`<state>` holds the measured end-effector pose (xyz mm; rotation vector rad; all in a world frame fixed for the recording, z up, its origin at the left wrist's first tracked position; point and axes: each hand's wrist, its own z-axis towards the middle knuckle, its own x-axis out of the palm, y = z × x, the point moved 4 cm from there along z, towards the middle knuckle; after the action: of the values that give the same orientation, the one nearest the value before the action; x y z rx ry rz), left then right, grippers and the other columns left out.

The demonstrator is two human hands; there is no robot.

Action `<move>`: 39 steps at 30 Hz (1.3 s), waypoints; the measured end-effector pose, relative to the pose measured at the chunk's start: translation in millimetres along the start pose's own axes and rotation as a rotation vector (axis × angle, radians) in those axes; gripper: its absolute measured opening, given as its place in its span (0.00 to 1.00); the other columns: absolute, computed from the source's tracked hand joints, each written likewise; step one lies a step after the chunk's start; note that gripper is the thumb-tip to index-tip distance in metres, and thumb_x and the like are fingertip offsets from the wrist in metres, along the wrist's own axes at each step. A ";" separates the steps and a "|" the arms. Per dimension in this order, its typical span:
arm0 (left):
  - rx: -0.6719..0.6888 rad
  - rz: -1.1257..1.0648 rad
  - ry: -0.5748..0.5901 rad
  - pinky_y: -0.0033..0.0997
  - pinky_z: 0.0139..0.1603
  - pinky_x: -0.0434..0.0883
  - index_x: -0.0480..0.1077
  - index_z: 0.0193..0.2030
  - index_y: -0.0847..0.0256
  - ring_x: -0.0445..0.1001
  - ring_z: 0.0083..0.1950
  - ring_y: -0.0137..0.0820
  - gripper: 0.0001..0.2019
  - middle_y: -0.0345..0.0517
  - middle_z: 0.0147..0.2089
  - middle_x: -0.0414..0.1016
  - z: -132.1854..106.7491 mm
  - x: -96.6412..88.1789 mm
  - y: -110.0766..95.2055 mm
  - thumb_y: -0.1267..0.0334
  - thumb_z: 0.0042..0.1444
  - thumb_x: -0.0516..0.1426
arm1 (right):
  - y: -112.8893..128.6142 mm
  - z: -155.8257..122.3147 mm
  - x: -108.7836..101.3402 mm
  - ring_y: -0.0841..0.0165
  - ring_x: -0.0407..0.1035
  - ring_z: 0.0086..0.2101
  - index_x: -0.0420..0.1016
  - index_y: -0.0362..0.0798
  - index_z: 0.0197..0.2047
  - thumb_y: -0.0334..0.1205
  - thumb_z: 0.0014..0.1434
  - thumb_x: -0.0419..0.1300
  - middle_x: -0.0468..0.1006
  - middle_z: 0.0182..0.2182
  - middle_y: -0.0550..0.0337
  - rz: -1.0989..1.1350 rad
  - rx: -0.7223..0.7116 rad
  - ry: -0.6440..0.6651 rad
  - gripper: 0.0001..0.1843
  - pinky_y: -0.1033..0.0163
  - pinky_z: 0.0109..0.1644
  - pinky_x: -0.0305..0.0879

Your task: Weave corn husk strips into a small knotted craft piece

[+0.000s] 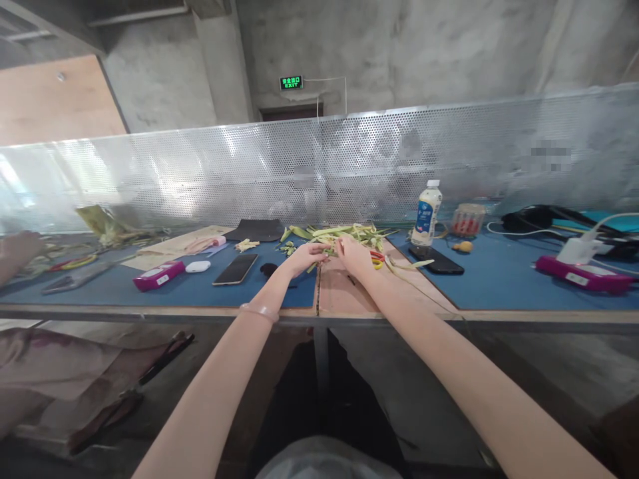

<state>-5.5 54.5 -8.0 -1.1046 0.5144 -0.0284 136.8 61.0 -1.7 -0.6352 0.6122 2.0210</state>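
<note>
My left hand and my right hand are close together over the table's middle, fingers bent inward. Between their fingertips is a small green plant piece, pinched from both sides; its exact shape is partly hidden. Right behind them lies a loose heap of pale green plant strips. Beside my right hand, red and yellow looped handles show in part. Small green bits rest left of my left hand. A long thin strip trails across the board toward the front edge.
Left are a phone, white earbud case and purple power strip. Right stand a bottle and jar, with a black phone and charger. Another person's hand is far left. A perforated metal screen runs behind.
</note>
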 end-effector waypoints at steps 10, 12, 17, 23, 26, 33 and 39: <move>-0.005 -0.074 -0.032 0.40 0.42 0.70 0.63 0.50 0.64 0.71 0.43 0.33 0.15 0.49 0.47 0.68 3.0 -3.2 3.5 0.63 0.57 0.53 | 13.3 -5.0 -6.7 0.64 0.66 0.44 0.63 0.45 0.52 0.40 0.61 0.52 0.68 0.46 0.54 0.164 -0.226 -0.005 0.16 0.53 0.46 0.65; 0.009 -0.079 -0.022 0.41 0.43 0.70 0.63 0.51 0.64 0.70 0.45 0.34 0.16 0.49 0.49 0.67 3.2 -2.3 2.1 0.63 0.56 0.53 | 15.2 -5.1 -6.4 0.63 0.65 0.45 0.62 0.46 0.52 0.40 0.60 0.53 0.67 0.48 0.53 0.185 -0.276 -0.005 0.17 0.51 0.47 0.63; 0.039 -0.066 -0.014 0.42 0.45 0.69 0.62 0.52 0.63 0.69 0.46 0.35 0.16 0.50 0.52 0.66 5.0 -1.4 3.3 0.63 0.56 0.53 | 14.0 -4.3 -2.9 0.62 0.63 0.47 0.62 0.45 0.52 0.41 0.60 0.53 0.66 0.49 0.53 0.219 -0.327 -0.006 0.18 0.49 0.49 0.61; 0.094 -0.012 -0.041 0.46 0.49 0.66 0.61 0.53 0.62 0.66 0.51 0.38 0.18 0.51 0.55 0.63 5.9 -3.6 5.6 0.63 0.56 0.53 | 14.1 -3.6 1.8 0.61 0.63 0.47 0.62 0.45 0.52 0.42 0.60 0.54 0.65 0.50 0.53 0.251 -0.329 0.017 0.18 0.49 0.50 0.61; 0.122 0.036 -0.044 0.47 0.49 0.66 0.59 0.55 0.61 0.66 0.52 0.39 0.20 0.52 0.57 0.61 6.1 -2.9 6.4 0.64 0.56 0.54 | 13.7 -3.6 4.3 0.62 0.64 0.46 0.62 0.45 0.52 0.42 0.60 0.53 0.66 0.49 0.53 0.257 -0.312 0.032 0.18 0.50 0.48 0.62; 0.216 0.159 -0.042 0.52 0.54 0.61 0.57 0.57 0.60 0.61 0.57 0.42 0.22 0.52 0.61 0.56 12.0 -1.7 11.9 0.63 0.56 0.54 | 9.7 -3.4 11.8 0.66 0.67 0.40 0.64 0.44 0.50 0.43 0.60 0.53 0.69 0.44 0.54 0.241 -0.224 0.108 0.17 0.55 0.42 0.66; 0.302 0.239 -0.002 0.57 0.59 0.51 0.53 0.60 0.58 0.52 0.63 0.45 0.26 0.52 0.65 0.49 12.4 4.1 8.8 0.66 0.54 0.55 | 8.7 -2.9 14.6 0.67 0.68 0.39 0.65 0.44 0.48 0.43 0.60 0.53 0.70 0.42 0.55 0.220 -0.211 0.175 0.16 0.55 0.42 0.66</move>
<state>1.2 67.9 -12.8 -0.7439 0.6152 0.1011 123.1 64.0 -11.7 -0.9114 0.5967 2.2707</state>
